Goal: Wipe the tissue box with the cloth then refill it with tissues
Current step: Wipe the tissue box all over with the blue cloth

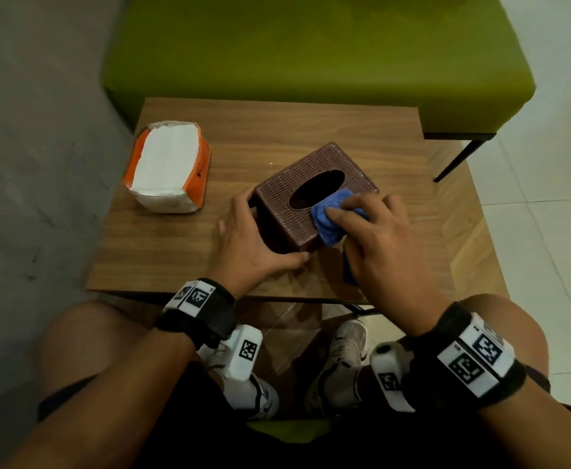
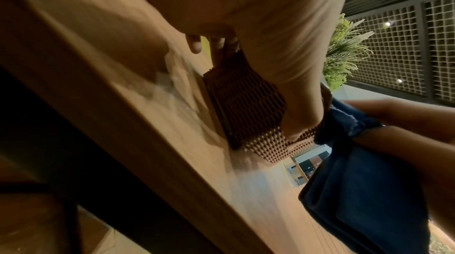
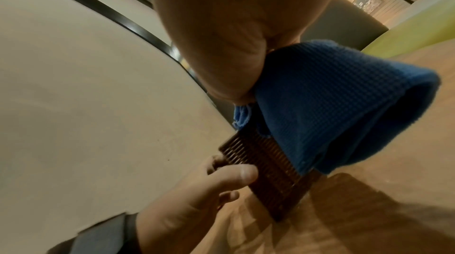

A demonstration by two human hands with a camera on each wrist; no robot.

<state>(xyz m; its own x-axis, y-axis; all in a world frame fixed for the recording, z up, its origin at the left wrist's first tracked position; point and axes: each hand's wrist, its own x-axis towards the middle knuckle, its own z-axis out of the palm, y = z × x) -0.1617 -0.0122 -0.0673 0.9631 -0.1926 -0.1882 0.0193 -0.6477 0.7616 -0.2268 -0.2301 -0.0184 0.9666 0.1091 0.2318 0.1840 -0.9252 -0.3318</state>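
Note:
A brown woven-pattern tissue box (image 1: 297, 184) with a dark oval slot stands on the wooden table (image 1: 175, 245). My left hand (image 1: 253, 238) grips its near left side, thumb along the front, fingers at the far left corner. A bunched blue cloth (image 1: 328, 218) lies on the box's top at the near right corner, and my right hand (image 1: 375, 231) holds it there. In the left wrist view the box (image 2: 241, 102) and the cloth (image 2: 364, 190) show; in the right wrist view the cloth (image 3: 332, 102) hangs over the box (image 3: 270, 170). An orange pack of white tissues (image 1: 169, 167) lies at the table's left.
A green upholstered bench (image 1: 311, 45) stands right behind the table, with a black leg (image 1: 457, 160) at the right. A grey wall runs along the left. My knees and shoes are under the table's near edge. White tiles lie to the right.

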